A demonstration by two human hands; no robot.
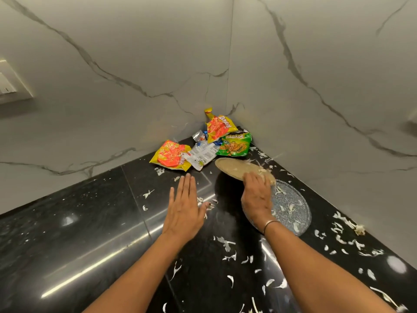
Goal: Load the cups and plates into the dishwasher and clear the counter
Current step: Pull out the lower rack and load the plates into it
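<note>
Far left, up on the marble wall, a switch plate [9, 86], well apart from everything else. Below it, dark surface [90, 222] with a few white scraps [147, 194]. Next, the left hand [184, 208], palm down, fingers [187, 186] straight and close together, holding nothing; touching the surface or just above it, cannot tell. Beyond those fingertips, toward the corner, a heap of wrappers [202, 154]: orange-yellow, silver, a second orange one against the wall, green at the right. Right of that, the tan plate [232, 167], tilted, far rim just beside the green wrapper, near rim under the right hand [257, 199], its fingers [253, 180] closed on the edge. Long axis from far-left to near-right, so stretching away from the gripping fingers toward the corner. Beneath the low end and the wrist, a glass plate [291, 206] flat on the surface, flecked with scraps. Probably tipping peelings from tan plate onto glass, or stacking the two for the dishwasher; right hand plainly the nearer, left free to steady or sweep. In the way: wrappers crowding the far rim, wall close on the right, more scraps strewn along the near right edge. Dishwasher not in view.
</note>
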